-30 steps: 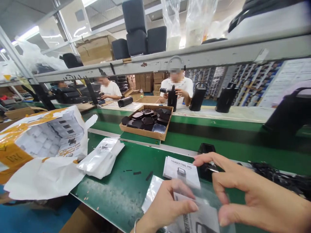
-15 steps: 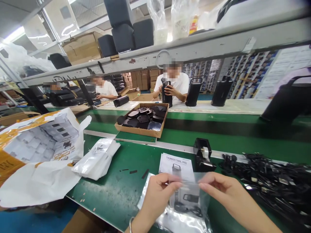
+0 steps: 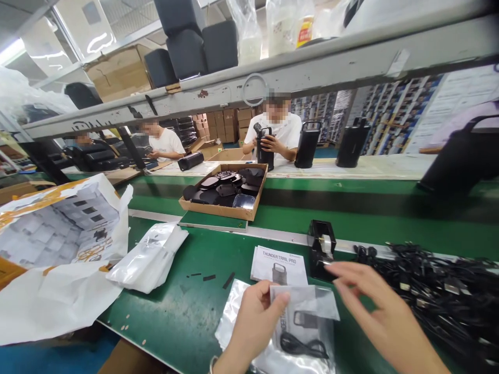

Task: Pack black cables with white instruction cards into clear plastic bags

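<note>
Your L hand [image 3: 255, 317] + clear bag [image 3: 302, 330]: hide lower pt. of booklet [image 3: 278, 262] | Cable pile [image 3: 432, 291]: cut off, R edge

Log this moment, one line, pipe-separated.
left hand: pinching clear bag, booklet and coiled cable inside | right hand: at tape dispenser, contact unclear | nearby: cable pile, booklet stack

My bag [image 3: 307, 329] is clear, its cable [image 3: 302, 346] black, the worktop [image 3: 191, 306] green. From the bag: black cords [image 3: 432, 291] at three o'clock, white-and-orange package [image 3: 121, 228] at ten, brown tray [image 3: 218, 209] at eleven.
</note>
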`<state>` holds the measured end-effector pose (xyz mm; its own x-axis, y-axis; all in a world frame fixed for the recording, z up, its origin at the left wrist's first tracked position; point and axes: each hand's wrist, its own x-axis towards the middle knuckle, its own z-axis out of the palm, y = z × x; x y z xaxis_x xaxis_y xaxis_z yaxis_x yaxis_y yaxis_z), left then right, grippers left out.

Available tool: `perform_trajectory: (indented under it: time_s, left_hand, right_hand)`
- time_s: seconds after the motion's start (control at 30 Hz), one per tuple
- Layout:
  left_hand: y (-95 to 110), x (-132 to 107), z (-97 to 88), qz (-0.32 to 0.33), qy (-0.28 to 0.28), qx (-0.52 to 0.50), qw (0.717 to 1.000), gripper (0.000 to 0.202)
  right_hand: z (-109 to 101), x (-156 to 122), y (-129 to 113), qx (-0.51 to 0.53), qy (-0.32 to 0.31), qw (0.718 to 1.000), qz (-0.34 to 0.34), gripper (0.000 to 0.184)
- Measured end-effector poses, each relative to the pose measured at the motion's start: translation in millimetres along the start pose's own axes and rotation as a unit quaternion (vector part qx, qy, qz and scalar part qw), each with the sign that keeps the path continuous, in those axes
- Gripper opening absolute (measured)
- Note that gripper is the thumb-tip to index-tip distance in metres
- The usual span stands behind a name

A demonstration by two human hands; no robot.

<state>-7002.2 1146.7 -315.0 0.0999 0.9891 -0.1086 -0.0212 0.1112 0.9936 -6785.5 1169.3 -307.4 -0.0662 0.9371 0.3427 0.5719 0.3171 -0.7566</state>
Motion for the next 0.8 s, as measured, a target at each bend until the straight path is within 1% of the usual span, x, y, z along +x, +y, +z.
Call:
perform_trajectory:
  time_s: [0.07, 0.1, 0.17, 0.23, 0.3, 0.37, 0.43, 0.5, 0.6, 0.7, 0.73, 0.8]
  left_hand:
    - [-6.2, -0.3, 3.1, 0.014, 0.015, -0.018, 1.0, 0.034]
    - [-7.8, -1.1, 4.4, 0.019, 0.019, -0.027, 0.999, 0.033]
    - [-8.4, -3.3, 6.7, 0.026, 0.024, -0.043, 0.998, 0.03]
    - [-7.2, -5.1, 9.0, 0.03, 0.03, -0.053, 0.998, 0.029]
    - [-6.1, -5.8, 11.0, 0.031, 0.042, -0.056, 0.997, 0.03]
    - [-5.9, -5.4, 12.2, 0.034, 0.055, -0.057, 0.996, 0.032]
    - [-6.3, -4.6, 12.8, 0.042, 0.063, -0.056, 0.996, 0.032]
    - [-6.5, -3.9, 13.1, 0.05, 0.069, -0.051, 0.995, 0.031]
    - [-4.5, -4.2, 13.1, 0.052, 0.076, -0.048, 0.995, 0.031]
    - [2.2, -6.9, 12.4, 0.042, 0.066, -0.048, 0.996, 0.03]
    - [5.0, -8.3, 12.2, 0.037, 0.061, -0.046, 0.996, 0.029]
    - [9.7, -11.7, 12.1, 0.028, 0.054, -0.033, 0.998, 0.027]
  right_hand:
    - [-3.7, 14.7, 11.2, -0.074, 0.067, 0.989, 0.108, 0.042]
    - [-5.0, 23.0, 16.3, -0.096, 0.075, 0.981, 0.148, 0.045]
    - [-5.1, 38.7, 23.7, -0.1, 0.046, 0.975, 0.191, 0.042]
    - [-2.3, 49.8, 26.5, -0.065, 0.009, 0.976, 0.209, 0.038]
    - [2.2, 53.9, 25.1, -0.009, -0.008, 0.973, 0.232, 0.034]
    - [7.5, 50.7, 21.4, 0.055, 0.0, 0.967, 0.248, 0.032]
    - [13.5, 41.7, 18.1, 0.108, 0.011, 0.961, 0.255, 0.035]
    - [20.2, 30.4, 17.4, 0.127, 0.02, 0.959, 0.251, 0.038]
    - [27.5, 15.8, 22.5, 0.094, 0.041, 0.963, 0.247, 0.036]
    - [24.5, 4.8, 24.6, 0.04, 0.054, 0.965, 0.253, 0.034]
    - [21.6, 0.6, 21.4, 0.03, 0.048, 0.967, 0.25, 0.033]
    - [16.5, -9.9, 7.2, 0.053, -0.007, 0.97, 0.235, 0.032]
